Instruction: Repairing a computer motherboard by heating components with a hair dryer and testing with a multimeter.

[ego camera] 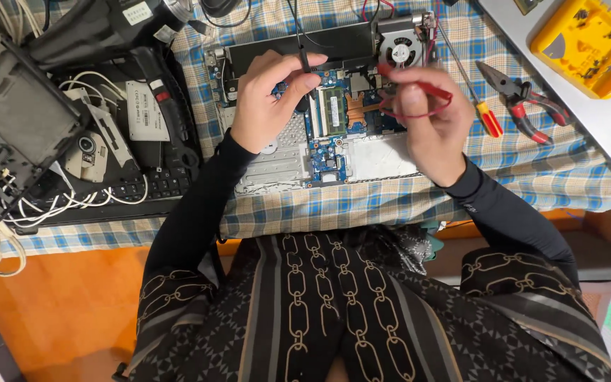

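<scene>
Head view shows our two hands over an opened laptop chassis (334,166) that lies on a table covered with a blue and tan checked cloth (532,177). Our left hand (266,99) has its fingers pressed together around a black probe (304,55), pinching it between thumb and forefinger, with the tip pointed down toward the blue circuit board (330,145). Our right hand (429,117) is closed around a red probe (419,83), which lies across the fingers and points left; a thin red lead (426,113) loops under the same hand. Both probes sit above the board, near the green memory module (332,110) and the copper heat pipe (358,106). We see the round cooling fan (399,51) at the upper right corner of the chassis, just above the right hand. To the right of the chassis, well apart from the hands, a screwdriver with a red and yellow handle (486,113) lies beside red-handled pliers (525,106). A yellow parts tray (553,49) rests on a grey lid at the upper right. At the left, a black keyboard (146,187) carries loose drives, white cables (51,205) and dismantled black housings.
</scene>
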